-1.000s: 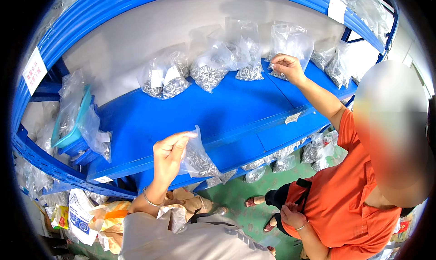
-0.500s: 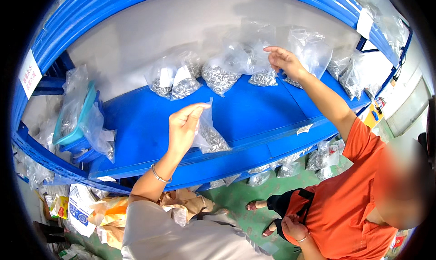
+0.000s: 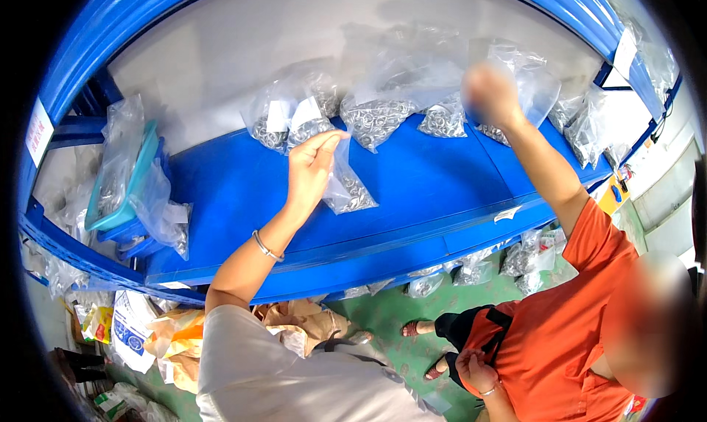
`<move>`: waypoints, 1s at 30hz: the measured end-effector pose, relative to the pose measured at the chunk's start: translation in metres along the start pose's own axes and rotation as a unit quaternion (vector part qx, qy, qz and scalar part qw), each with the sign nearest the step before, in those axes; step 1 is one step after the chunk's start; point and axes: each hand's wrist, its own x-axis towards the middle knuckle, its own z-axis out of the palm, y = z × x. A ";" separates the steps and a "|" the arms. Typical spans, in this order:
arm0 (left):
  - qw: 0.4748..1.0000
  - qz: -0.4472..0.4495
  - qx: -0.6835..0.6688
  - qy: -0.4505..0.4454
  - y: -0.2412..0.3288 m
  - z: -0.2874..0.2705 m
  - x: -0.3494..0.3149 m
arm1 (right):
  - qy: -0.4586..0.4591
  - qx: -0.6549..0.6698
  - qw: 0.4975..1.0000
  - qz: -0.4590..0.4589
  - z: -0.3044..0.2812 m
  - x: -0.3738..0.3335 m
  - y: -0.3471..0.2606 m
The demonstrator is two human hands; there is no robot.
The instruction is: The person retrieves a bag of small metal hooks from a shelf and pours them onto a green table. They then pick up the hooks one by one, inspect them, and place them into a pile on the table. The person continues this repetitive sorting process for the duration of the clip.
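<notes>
Left hand pinches a bag of metal pieces over a blue shelf

The person's left hand (image 3: 313, 168) has thumb and fingertips clamped together on the top of a clear plastic bag (image 3: 353, 192) partly filled with small silvery metal pieces. This held bag hangs to the right of the hand, above the middle of a broad blue metal shelf (image 3: 243, 219); whether its bottom touches the surface cannot be told. A silver bracelet (image 3: 266, 247) circles the left wrist. The right hand is out of view, so its state cannot be told.

Along the far side of the shelf, a row of similar bags leans toward the pale grey wall (image 3: 221, 61). Two white-labelled bags (image 3: 276, 131) stand just beyond the held one; a wide bag (image 3: 377, 120) and a smaller bag (image 3: 443, 120) follow to the right.

A co-worker in an orange shirt (image 3: 549, 341) stands at the right. One blurred co-worker's hand (image 3: 492, 94) is raised in front of a tall clear bag (image 3: 536, 90); its grip cannot be told. The co-worker's other hand (image 3: 477, 372) is near the waist.

At the left end, a tilted turquoise plastic tray (image 3: 110, 220) sits above a blue plastic bin (image 3: 143, 239). Crumpled brown paper (image 3: 313, 320) lies below the shelf, at the near side.
</notes>
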 end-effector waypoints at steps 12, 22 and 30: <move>1.000 0.010 -0.007 0.017 -0.023 -0.008 0.015 | 0.050 -0.100 0.988 0.102 -0.024 -0.038 0.100; 0.998 0.055 0.008 0.026 -0.036 0.001 0.050 | 0.050 -0.119 0.977 0.170 0.009 -0.099 0.113; 0.996 0.068 0.054 0.002 -0.059 0.011 0.071 | 0.054 -0.123 0.969 0.208 0.032 -0.132 0.117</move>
